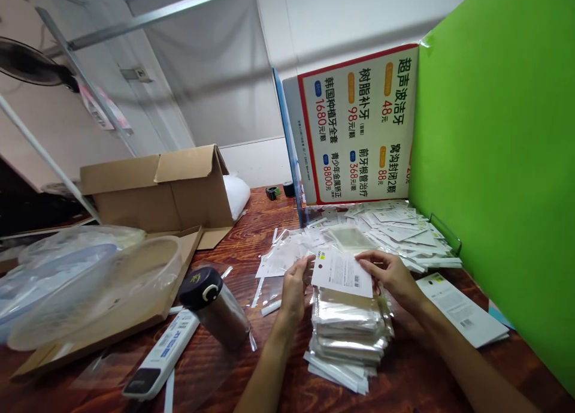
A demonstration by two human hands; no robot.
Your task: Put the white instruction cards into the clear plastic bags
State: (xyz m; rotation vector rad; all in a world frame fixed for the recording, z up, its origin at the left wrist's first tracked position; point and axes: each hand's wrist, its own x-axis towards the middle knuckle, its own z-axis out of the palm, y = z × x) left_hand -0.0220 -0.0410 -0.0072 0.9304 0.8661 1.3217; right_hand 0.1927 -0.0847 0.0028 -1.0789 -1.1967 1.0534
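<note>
My left hand [294, 287] and my right hand [390, 275] hold the two side edges of a white printed card packet [342, 273], fingers pinched on it. The packet sits just above a tall stack of clear-wrapped packets [348, 341] on the wooden table [251, 233]. Beyond my hands lies a loose heap of white packets and clear sleeves [381, 227].
An open cardboard box [166, 188] and clear plastic bags [81, 275] stand at left. A black-capped steel flask [215, 305] and a white remote-like device [162, 356] lie near my left arm. A green partition [498, 161] and a price sign [354, 125] wall off the right.
</note>
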